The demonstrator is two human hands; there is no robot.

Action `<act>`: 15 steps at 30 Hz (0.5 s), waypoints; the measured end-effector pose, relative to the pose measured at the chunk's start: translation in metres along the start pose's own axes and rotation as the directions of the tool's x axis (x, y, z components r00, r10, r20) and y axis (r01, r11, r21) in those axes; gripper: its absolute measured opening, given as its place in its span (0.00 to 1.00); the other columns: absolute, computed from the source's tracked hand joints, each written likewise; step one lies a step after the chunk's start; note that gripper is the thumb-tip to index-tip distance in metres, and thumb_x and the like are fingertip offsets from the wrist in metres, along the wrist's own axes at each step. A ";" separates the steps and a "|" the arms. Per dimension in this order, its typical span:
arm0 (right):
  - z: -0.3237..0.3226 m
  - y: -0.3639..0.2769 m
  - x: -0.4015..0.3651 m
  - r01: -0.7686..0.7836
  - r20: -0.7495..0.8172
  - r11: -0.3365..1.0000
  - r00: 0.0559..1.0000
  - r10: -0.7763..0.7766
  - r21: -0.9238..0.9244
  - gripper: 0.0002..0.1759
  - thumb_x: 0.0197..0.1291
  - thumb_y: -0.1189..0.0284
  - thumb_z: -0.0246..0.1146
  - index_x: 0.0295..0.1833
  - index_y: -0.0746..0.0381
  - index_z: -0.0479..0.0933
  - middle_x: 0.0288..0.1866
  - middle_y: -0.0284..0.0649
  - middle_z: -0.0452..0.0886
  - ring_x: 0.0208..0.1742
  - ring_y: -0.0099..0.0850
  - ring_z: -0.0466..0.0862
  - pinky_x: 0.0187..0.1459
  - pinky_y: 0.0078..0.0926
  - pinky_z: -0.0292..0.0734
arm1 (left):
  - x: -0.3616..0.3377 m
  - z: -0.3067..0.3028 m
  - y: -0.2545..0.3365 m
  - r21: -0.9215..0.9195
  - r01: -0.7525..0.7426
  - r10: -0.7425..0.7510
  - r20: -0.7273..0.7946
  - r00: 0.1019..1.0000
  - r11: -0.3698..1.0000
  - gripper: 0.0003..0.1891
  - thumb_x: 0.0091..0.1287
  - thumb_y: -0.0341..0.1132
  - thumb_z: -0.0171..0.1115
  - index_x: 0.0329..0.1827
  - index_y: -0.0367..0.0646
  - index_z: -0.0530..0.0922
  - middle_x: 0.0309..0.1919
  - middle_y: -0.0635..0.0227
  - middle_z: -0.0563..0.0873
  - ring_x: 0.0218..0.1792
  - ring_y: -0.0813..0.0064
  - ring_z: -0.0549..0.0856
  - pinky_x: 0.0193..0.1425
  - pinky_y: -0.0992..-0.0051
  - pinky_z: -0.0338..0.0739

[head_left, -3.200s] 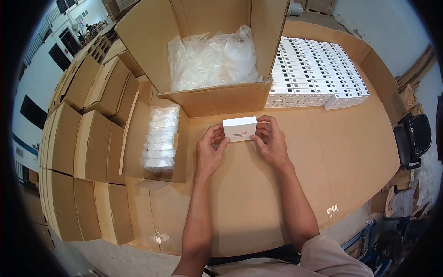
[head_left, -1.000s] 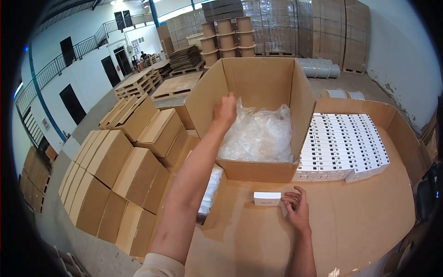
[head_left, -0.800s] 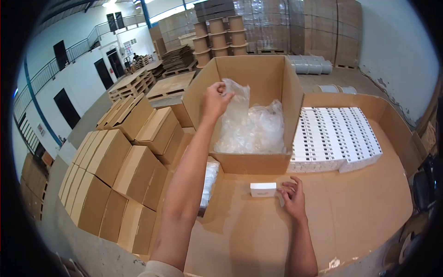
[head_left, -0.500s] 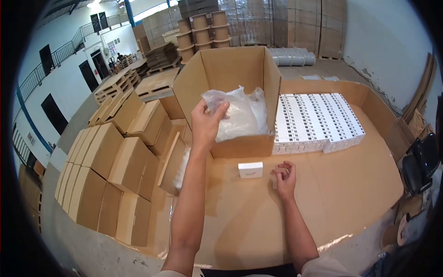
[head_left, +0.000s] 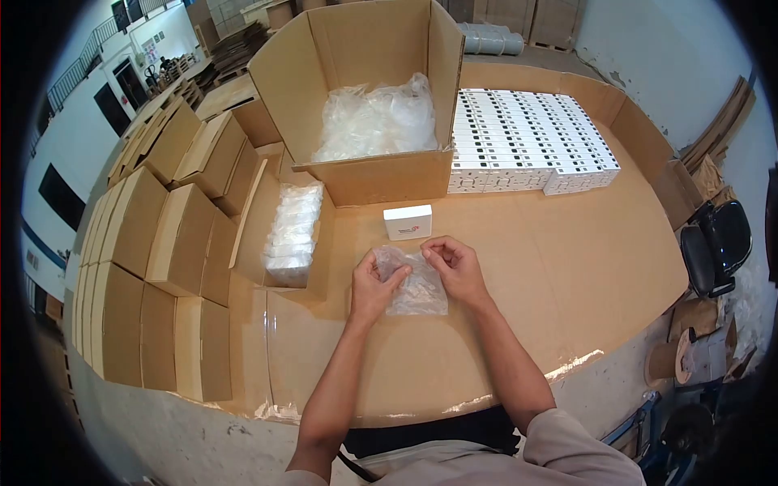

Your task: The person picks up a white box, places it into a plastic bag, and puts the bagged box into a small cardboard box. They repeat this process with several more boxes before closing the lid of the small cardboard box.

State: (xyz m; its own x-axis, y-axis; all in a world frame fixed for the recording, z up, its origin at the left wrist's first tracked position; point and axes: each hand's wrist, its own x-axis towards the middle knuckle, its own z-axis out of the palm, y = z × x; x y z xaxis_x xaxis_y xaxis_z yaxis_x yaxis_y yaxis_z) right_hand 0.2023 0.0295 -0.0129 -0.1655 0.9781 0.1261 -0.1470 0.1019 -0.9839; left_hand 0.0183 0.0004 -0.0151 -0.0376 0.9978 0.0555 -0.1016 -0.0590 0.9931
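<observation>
A clear plastic bag (head_left: 417, 293) hangs between my two hands, low over the cardboard-covered table. My left hand (head_left: 376, 285) pinches its upper left edge with the thumb across the front. At the upper right corner, my right hand (head_left: 454, 267) has the bag's edge between thumb and fingertips. Just beyond the bag, a small white box (head_left: 408, 222) stands on the table, apart from both hands. Behind that is a large open carton (head_left: 381, 180) holding a heap of clear plastic bags (head_left: 377, 121).
An open narrow carton (head_left: 320, 275) at the left holds a row of bagged items (head_left: 292, 231). Brown cartons (head_left: 121, 324) are stacked farther left. Rows of white boxes (head_left: 527, 134) lie at the back right. A black chair (head_left: 717, 243) stands beyond the table's right edge.
My left hand has drawn a clear bag out of the large carton and toward me. My right hand has moved left and grips the bag too. The view has tilted downward.
</observation>
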 end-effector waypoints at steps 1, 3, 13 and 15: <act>0.000 0.006 0.002 -0.009 -0.004 1.000 1.000 0.009 -0.023 0.10 0.71 0.77 0.68 0.55 0.67 0.81 0.38 0.30 0.84 0.38 0.16 0.80 0.42 0.16 0.78 | 0.000 -0.001 -0.003 0.013 -0.014 0.014 0.009 1.000 1.000 0.14 0.70 0.27 0.73 0.53 0.35 0.79 0.39 0.69 0.87 0.34 0.84 0.85 0.33 0.79 0.80; 0.001 0.009 0.003 0.023 -0.036 0.998 0.999 -0.025 -0.064 0.08 0.71 0.78 0.68 0.52 0.67 0.81 0.37 0.29 0.83 0.37 0.15 0.81 0.41 0.16 0.78 | 0.002 0.003 0.001 -0.034 0.009 -0.011 -0.063 0.998 0.999 0.10 0.73 0.31 0.70 0.50 0.36 0.80 0.37 0.71 0.86 0.32 0.85 0.83 0.32 0.80 0.78; -0.003 0.014 0.010 0.028 -0.122 0.983 0.993 -0.006 0.180 0.08 0.69 0.78 0.70 0.46 0.62 0.76 0.34 0.27 0.79 0.32 0.15 0.75 0.33 0.15 0.71 | 0.007 -0.001 -0.018 0.184 -0.074 0.113 -0.215 0.970 0.980 0.15 0.83 0.40 0.56 0.39 0.39 0.76 0.29 0.75 0.79 0.31 0.86 0.74 0.34 0.79 0.70; 0.006 0.014 0.011 0.106 -0.194 0.981 0.978 -0.073 0.165 0.09 0.70 0.75 0.70 0.48 0.63 0.75 0.35 0.27 0.79 0.31 0.15 0.75 0.32 0.16 0.71 | 0.005 0.000 -0.018 0.205 -0.089 0.139 -0.243 0.960 0.975 0.15 0.83 0.40 0.56 0.39 0.38 0.74 0.29 0.74 0.79 0.32 0.85 0.75 0.35 0.78 0.70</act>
State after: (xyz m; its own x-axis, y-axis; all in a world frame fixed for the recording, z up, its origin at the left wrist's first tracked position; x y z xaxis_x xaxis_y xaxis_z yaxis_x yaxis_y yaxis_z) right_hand 0.1922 0.0406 -0.0244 0.0376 0.9846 0.1706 -0.3225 0.1736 -0.9305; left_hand 0.0202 0.0069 -0.0322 -0.2922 0.9418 0.1663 0.1083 -0.1401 0.9842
